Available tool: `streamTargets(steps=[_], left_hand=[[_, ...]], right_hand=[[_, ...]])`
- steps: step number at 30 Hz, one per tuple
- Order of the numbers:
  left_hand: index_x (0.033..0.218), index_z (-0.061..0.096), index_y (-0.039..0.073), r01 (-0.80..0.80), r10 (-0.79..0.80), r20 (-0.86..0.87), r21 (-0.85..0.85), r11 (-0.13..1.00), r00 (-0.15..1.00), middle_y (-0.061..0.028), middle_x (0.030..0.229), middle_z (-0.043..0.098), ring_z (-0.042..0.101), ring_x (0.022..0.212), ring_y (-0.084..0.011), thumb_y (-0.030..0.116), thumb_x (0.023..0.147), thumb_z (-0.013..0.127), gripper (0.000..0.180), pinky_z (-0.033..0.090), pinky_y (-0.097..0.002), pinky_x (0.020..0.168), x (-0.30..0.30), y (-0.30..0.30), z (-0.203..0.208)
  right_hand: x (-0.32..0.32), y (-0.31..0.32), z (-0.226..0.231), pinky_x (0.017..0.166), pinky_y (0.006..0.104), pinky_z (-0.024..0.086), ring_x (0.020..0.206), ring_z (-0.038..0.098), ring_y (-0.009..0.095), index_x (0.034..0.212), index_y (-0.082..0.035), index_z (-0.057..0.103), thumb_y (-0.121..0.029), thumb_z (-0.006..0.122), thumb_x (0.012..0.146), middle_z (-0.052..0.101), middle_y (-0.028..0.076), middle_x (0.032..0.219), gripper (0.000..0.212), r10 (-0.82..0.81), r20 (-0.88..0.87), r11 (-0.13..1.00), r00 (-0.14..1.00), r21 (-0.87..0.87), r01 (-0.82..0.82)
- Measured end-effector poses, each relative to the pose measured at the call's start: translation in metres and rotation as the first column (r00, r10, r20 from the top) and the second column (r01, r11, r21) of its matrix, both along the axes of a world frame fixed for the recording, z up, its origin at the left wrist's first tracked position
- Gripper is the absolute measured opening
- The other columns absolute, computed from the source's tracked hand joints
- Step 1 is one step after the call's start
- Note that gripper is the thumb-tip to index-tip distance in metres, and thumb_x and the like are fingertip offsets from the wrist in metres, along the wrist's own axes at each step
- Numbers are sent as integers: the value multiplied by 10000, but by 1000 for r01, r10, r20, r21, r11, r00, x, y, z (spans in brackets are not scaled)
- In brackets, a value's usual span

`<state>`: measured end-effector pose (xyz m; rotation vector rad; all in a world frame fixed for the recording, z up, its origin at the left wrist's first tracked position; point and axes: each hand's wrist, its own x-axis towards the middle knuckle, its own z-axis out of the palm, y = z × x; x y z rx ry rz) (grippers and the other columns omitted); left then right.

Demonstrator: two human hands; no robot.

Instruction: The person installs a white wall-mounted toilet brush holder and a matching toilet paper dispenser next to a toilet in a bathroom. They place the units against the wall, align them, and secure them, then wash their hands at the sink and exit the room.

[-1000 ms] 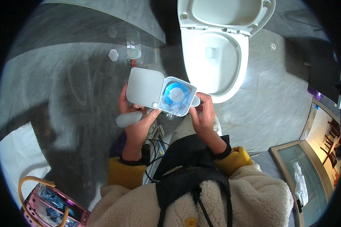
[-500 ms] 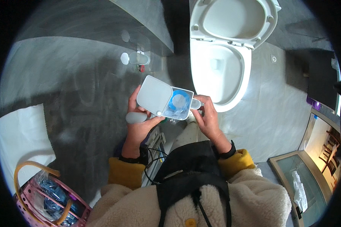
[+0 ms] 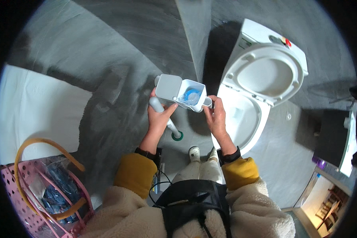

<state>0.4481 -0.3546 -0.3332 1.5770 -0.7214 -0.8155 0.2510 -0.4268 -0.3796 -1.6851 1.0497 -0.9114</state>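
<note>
In front of me a small white box (image 3: 199, 104) stands open, its grey-white lid (image 3: 168, 86) swung out to the left. Inside lies something blue and round (image 3: 192, 96) in clear plastic. My left hand (image 3: 156, 117) supports the box from the left, thumb at its near edge, and also grips a grey-white handle (image 3: 156, 105). A white rod (image 3: 171, 126) with a green ring (image 3: 177, 136) at its lower end shows past that hand, apparently part of the same handle. My right hand (image 3: 215, 117) pinches the box's right side at a rounded loop (image 3: 207, 102).
A white toilet (image 3: 242, 119) with its lid up stands at the right; small red and yellow things (image 3: 286, 42) rest on its tank. At the lower left is a pink basket (image 3: 22, 174) of plastic-wrapped blue items, beside a white sheet (image 3: 39, 111). A dark cabinet (image 3: 333, 135) is far right.
My view has turned, so the toilet appears farther right and lower. The box has tilted, showing more of its inside and front. Both hands keep their hold.
</note>
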Motion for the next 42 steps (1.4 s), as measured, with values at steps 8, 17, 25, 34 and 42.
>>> streamTargets(steps=[8,17,25,34,42], left_hand=[[1496,336,65,105,-113,-221,-48,993,969,-102,1449,479,490,1296,-212,-103,756,640,817,399,-375,1074,44,-20,-4],[1333,542,58,575,-577,-46,-44,817,816,-140,1474,493,522,1298,-207,-27,811,744,566,496,-360,996,24,22,13],[1394,482,26,10,6,-116,140,990,993,-58,1266,564,544,1172,-178,11,883,602,525,421,-343,1011,31,7,-12],[1560,286,73,11,-8,-38,69,998,999,-63,1513,403,439,1275,-164,-1,833,577,787,358,-314,1036,63,-37,-15],[1583,219,98,-51,58,-54,123,991,997,-126,1594,312,306,1451,-222,-50,842,537,820,306,-347,1125,61,-51,-23]], right_hand=[[33,7,-14,911,460,489,1053,581,415,1231,48,491,114,644,789,562,242,1168,473,-96,-52,896,994,-439,63],[25,37,-29,811,399,528,969,630,366,874,-8,686,-64,666,747,678,175,998,140,38,78,991,996,-134,-28],[72,17,-33,800,400,533,964,617,379,1163,28,558,22,734,758,595,206,1090,442,-105,24,921,994,-375,106],[156,-51,-34,758,452,518,902,587,417,1167,-12,537,-11,698,807,543,198,1012,394,-117,26,944,993,-307,119],[145,-93,-51,777,451,523,946,606,430,1165,-36,543,-11,678,849,576,199,1063,344,45,20,939,999,-342,-36]])
